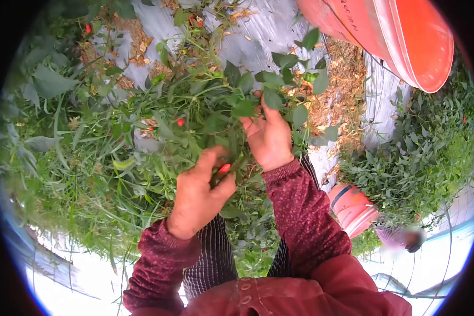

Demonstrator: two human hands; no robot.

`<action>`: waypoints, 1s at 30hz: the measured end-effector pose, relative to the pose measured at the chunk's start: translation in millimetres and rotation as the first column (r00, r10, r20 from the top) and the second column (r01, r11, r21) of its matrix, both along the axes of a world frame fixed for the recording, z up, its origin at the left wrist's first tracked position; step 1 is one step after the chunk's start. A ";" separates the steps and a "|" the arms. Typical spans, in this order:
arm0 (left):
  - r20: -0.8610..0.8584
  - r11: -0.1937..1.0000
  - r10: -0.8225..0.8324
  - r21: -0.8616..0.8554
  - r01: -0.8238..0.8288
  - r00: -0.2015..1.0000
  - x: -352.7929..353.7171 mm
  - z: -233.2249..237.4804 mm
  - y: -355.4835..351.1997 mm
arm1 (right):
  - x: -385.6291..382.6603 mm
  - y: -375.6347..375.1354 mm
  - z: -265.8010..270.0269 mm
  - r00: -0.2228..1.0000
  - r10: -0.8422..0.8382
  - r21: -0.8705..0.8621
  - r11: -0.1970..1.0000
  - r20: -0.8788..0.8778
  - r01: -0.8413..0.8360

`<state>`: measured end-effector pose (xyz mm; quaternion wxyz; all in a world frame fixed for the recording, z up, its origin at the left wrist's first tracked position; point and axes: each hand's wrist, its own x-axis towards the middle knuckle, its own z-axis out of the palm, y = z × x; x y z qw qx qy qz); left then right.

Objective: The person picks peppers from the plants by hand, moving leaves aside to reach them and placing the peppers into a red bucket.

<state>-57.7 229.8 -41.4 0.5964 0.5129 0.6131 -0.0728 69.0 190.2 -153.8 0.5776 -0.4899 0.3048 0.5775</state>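
Head view: left hand point(200, 192) pinches a red chili point(224, 168); right hand point(268, 137), just beyond, is half-closed around leafy stems point(243, 109). A hard tug could snap those stems or drop the chili.

No text can be read here. The orange bucket point(405, 42) at the top right has a short line of dark print on its side near the upper edge, but it is too small and blurred to make out any letter or number.
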 end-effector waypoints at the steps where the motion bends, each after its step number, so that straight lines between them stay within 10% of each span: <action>1: -0.004 1.000 -0.011 0.009 0.011 1.000 0.6 3.7 0.8 | -1.0 -0.2 3.9 0.997 0.071 0.060 0.996 -0.008 -0.071; 9: 0.116 0.963 0.168 0.192 -0.188 0.979 27.5 0.5 66.9 | 10.2 1.2 24.6 0.718 0.653 0.476 0.565 0.242 -0.674; 11: 0.196 0.965 0.262 -0.028 -0.262 0.945 48.9 -1.3 72.3 | 9.2 4.3 30.8 0.843 0.307 0.503 0.863 -0.443 -0.050; 12: 0.045 0.976 -0.096 0.199 0.085 0.994 44.6 -11.3 69.1 | -3.1 -3.7 14.2 0.779 0.140 0.358 0.927 -0.611 0.113; 13: 0.062 0.975 -0.111 0.202 0.096 0.992 49.0 -9.6 69.4 | -12.6 -19.0 -0.4 0.791 0.130 0.361 0.925 -0.597 0.121; 15: 0.019 0.839 -0.389 0.421 0.346 0.921 62.7 -3.6 66.8 | -21.9 -47.8 -14.6 0.955 0.295 0.379 0.884 0.001 -0.274; 18: 0.149 0.792 -0.408 0.548 0.268 0.901 78.1 -0.5 60.0 | -41.8 -25.5 -7.8 0.988 0.145 0.540 0.829 0.051 -0.149; 20: 0.202 0.724 -0.475 0.643 0.250 0.856 102.8 17.5 72.2 | -86.6 -20.3 -26.4 0.785 -0.585 0.770 0.401 -0.201 0.496; 21: 0.251 0.733 -0.430 0.657 0.174 0.867 122.4 24.6 81.2 | -82.8 -18.9 -32.3 0.785 -0.586 0.781 0.388 -0.200 0.489; 24: 0.438 0.942 -0.011 0.306 -0.137 0.899 182.3 33.6 122.7 | -74.3 -35.0 -43.9 0.825 -0.565 0.740 0.561 0.014 0.372; 30: 0.738 0.872 -0.367 0.485 -0.068 0.566 244.9 17.1 172.6 | -69.9 -29.0 -79.6 0.914 -0.302 0.387 0.904 0.271 0.184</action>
